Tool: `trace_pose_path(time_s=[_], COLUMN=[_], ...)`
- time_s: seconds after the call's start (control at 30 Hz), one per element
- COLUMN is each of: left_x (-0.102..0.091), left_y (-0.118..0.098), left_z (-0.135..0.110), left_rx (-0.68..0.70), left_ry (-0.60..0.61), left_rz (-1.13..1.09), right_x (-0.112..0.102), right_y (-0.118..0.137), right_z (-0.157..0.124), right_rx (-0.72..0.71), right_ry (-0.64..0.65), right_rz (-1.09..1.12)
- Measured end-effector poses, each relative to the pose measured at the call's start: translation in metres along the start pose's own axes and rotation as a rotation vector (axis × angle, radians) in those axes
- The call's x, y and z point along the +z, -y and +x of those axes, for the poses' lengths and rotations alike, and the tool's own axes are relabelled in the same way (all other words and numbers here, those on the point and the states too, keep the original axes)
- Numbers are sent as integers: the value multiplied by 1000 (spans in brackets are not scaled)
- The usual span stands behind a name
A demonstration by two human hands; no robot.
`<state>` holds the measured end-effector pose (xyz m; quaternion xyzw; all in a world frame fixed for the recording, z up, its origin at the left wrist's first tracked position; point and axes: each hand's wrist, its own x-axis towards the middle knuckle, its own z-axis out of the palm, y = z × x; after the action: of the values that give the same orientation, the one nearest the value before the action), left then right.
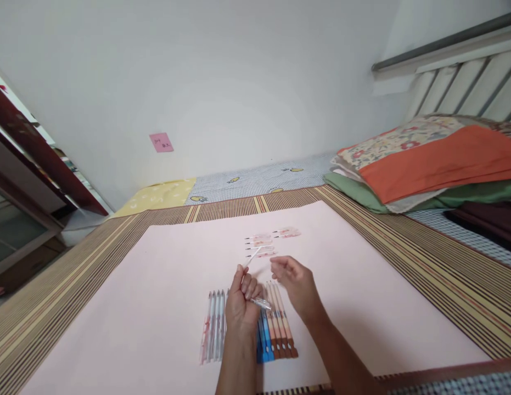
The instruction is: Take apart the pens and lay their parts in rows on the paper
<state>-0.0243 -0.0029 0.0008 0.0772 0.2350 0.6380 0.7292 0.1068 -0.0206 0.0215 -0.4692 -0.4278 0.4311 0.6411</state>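
Observation:
My left hand (pixel 242 299) is closed around a clear pen barrel (pixel 260 303) and a thin white refill (pixel 252 257) that sticks up and away from it. My right hand (pixel 295 281) hovers just to the right, fingers curled in a loose pinch, with nothing visible in them. Under my hands lies a row of pens on a pink sheet (pixel 156 285): pale pink-white ones (pixel 214 326) on the left, blue ones (pixel 265 340) in the middle, brown-orange ones (pixel 280 323) on the right. Several small pink pen parts (pixel 267 241) lie farther out on the sheet.
The pink sheet covers a striped mat (pixel 424 258) on a bed. Folded bedding and an orange-and-floral pillow (pixel 428 159) are stacked at the right. A white wall with a pink note (pixel 161 142) stands behind. Dark red furniture (pixel 28 164) is at the left.

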Motion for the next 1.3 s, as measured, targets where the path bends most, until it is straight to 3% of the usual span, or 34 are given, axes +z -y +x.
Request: trace_pose_path(time_s=[0.1, 0.27, 0.43, 0.57, 0.83, 1.03, 1.17, 1.3], left_x=[2, 4, 2, 0, -1, -1, 1, 2], left_y=[3, 6, 3, 3, 2, 2, 6, 10], left_z=[-1, -2, -2, -1, 0, 0, -1, -1], left_rx=[-52, -65, -112, -142, -177, -165, -207, -220], left_ry=[32, 95, 109, 92, 59, 27, 6, 8], left_rz=[18, 13, -15, -53, -111, -90, -86, -92], right_x=[-5, -5, -16, -27, -37, -42, -42, -41], right_y=[16, 25, 22, 23, 15, 16, 23, 24], right_z=[19, 33, 39, 41, 41, 44, 42, 38], right_rx=[43, -9, -62, -23, 85, 59, -21, -45], right_ry=[25, 157, 19, -71, -145, -239, -246, -178], right_rz=[69, -3, -7, 31, 297, 506, 465, 270])
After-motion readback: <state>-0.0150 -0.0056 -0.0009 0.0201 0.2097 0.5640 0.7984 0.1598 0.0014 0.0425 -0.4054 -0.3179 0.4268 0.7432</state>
